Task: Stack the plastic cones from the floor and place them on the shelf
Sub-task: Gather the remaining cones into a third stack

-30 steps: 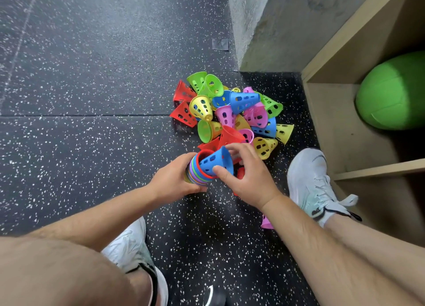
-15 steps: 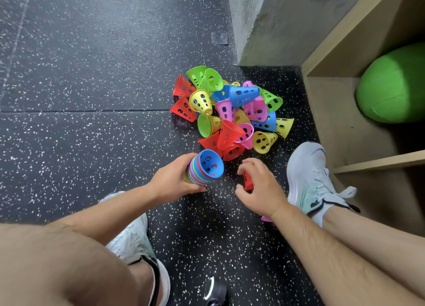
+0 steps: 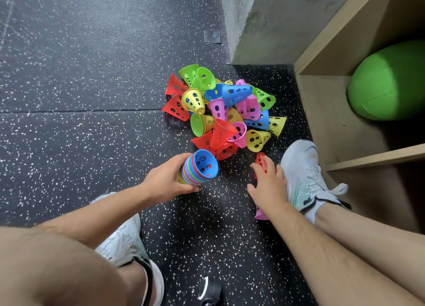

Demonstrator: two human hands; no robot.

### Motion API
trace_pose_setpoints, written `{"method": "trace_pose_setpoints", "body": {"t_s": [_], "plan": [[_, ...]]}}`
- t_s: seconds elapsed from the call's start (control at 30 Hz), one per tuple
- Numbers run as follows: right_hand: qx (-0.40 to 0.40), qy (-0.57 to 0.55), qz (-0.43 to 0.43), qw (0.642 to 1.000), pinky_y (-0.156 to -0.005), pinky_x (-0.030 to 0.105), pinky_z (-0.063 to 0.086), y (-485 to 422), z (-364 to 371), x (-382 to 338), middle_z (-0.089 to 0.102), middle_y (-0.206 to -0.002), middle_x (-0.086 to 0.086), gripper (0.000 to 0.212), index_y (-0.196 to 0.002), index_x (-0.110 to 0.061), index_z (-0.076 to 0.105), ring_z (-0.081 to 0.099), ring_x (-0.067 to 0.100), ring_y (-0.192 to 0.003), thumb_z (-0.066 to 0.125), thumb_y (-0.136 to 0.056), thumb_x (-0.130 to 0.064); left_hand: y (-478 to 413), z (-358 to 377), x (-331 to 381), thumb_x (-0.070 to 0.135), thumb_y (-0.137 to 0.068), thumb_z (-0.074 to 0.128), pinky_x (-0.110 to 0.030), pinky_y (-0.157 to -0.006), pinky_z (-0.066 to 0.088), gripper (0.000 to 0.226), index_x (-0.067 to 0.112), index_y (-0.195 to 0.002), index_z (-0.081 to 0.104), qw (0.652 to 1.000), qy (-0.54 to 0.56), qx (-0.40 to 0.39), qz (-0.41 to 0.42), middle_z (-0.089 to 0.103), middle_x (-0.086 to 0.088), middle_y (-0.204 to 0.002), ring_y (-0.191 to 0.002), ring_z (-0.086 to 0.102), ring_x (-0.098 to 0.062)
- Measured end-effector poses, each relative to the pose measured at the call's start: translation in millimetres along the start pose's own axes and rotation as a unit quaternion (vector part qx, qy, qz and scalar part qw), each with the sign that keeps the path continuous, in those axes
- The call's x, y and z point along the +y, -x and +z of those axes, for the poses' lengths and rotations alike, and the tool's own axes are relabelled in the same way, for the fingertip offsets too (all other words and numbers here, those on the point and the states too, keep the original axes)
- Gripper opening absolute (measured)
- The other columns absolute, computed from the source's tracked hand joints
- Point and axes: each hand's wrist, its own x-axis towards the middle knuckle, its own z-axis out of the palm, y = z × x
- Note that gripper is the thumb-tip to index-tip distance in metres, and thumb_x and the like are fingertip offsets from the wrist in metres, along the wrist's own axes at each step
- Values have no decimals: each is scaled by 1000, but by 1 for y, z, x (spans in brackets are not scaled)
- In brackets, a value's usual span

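left hand [image 3: 165,182]: grip clamped round cone stack [image 3: 199,170], blue innermost | right hand [image 3: 269,187]: grip curled over red cone [image 3: 260,161] on floor [image 3: 92,144] | loose pile [image 3: 226,112] just beyond

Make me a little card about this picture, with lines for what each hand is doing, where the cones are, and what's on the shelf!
Left hand: grips the stack of cones, blue cone showing inside
Right hand: fingers on a red cone beside the shoe; grip unclear
Loose cones: mixed-colour pile on the floor
Shelf: holds a green ball, no cones seen
Stray: pink cone under the right forearm
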Motion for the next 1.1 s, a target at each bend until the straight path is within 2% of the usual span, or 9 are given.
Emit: {"method": "trace_pose_setpoints", "body": {"t_s": [0.1, 0.27, 0.43, 0.6, 0.8, 0.9, 0.97, 1.03, 1.1], "plan": [[23, -25, 11, 999, -103, 41, 44, -9, -4, 3, 26, -153, 1, 52, -138, -31, 43, 41, 29, -122, 65, -91, -29, 0, 0, -1, 47, -71, 92, -31, -108, 42, 87, 46, -144, 44, 1000, 5, -3, 3, 54, 31, -137, -124, 54, 1], [95, -154, -27, 983, -94, 37, 45, -9, -10, 5, 51, -122, 4, 33, -125, -16, 55, 46, 24, -109, 53, -93, -11, 1, 0, -2, 47, -72, 91, -25, -98, 39, 87, 45, -146, 45, 1000, 0, 6, 5, 54, 30, -138, -121, 53, 3], [127, -201, -44, 970, -86, 36, 45, -7, -19, 1, 59, -111, 1, 22, -117, -17, 58, 53, 22, -102, 48, -98, -13, 1, 1, -1, 48, -72, 91, -25, -101, 39, 87, 46, -145, 44, 1000, 2, 9, 4, 54, 31, -139, -123, 53, 3], [156, -293, -56, 942, -84, 35, 50, -8, -41, -14, 64, -105, -6, 26, -120, -25, 55, 59, 16, -98, 47, -99, -13, 1, 1, -1, 48, -72, 90, -28, -104, 40, 87, 45, -146, 43, 1000, -4, 9, 5, 54, 30, -140, -125, 53, 2], [181, -443, -14, 878, -76, 16, 51, -8, -71, -48, 68, -97, -15, 25, -112, -26, 66, 63, -2, -84, 52, -97, -13, 2, 2, -4, 50, -72, 90, -33, -110, 41, 88, 47, -146, 42, 1000, 4, 7, 1, 53, 31, -140, -127, 53, 0], [116, -457, -49, 881, -70, 8, 48, -3, -70, -60, 69, -100, -13, 26, -117, -25, 66, 63, -3, -84, 52, -99, -14, 1, 2, -4, 50, -72, 90, -37, -112, 42, 88, 48, -145, 42, 1000, 7, 6, 2, 52, 32, -140, -127, 53, 1], [93, -463, -66, 879, -79, 10, 48, 1, -63, -66, 68, -106, -15, 26, -123, -28, 64, 63, -4, -94, 53, -101, -22, 1, 2, -5, 49, -71, 90, -37, -112, 42, 87, 49, -144, 42, 1000, 11, 6, 3, 53, 32, -138, -125, 54, 1], [91, -479, -71, 870, -90, 23, 51, 3, -58, -69, 68, -110, -16, 27, -125, -35, 61, 64, 2, -102, 53, -100, -32, 0, 2, -6, 49, -71, 90, -36, -111, 43, 87, 49, -145, 42, 1000, 13, 6, 1, 54, 32, -138, -125, 54, 1], [86, -485, -68, 868, -90, 31, 54, 2, -56, -70, 69, -108, -14, 28, -124, -41, 59, 65, 7, -100, 53, -98, -33, -1, 3, -5, 49, -72, 90, -35, -111, 43, 88, 48, -145, 42, 1000, 8, 9, 5, 54, 32, -138, -125, 54, 1]]}}
